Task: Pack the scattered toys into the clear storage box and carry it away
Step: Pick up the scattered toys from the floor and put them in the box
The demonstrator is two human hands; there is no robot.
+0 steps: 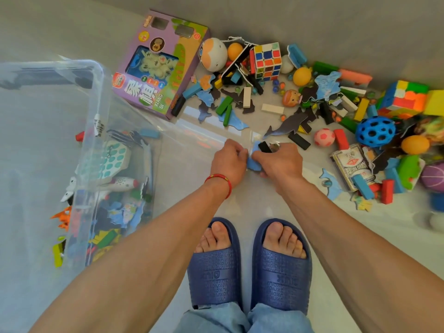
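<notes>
Your left hand (pixel 229 159) and right hand (pixel 278 159) both pinch flat blue puzzle pieces (pixel 252 164) and a black block (pixel 264 147); that loose bundle may spill before reaching the clear plastic storage box (pixel 96 75).

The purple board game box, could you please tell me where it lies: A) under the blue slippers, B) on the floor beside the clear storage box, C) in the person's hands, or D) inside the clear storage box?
B: the purple board game box lies on the floor just outside the far corner of the clear storage box, while the left hand and right hand gather small pieces nearer the feet.
</notes>
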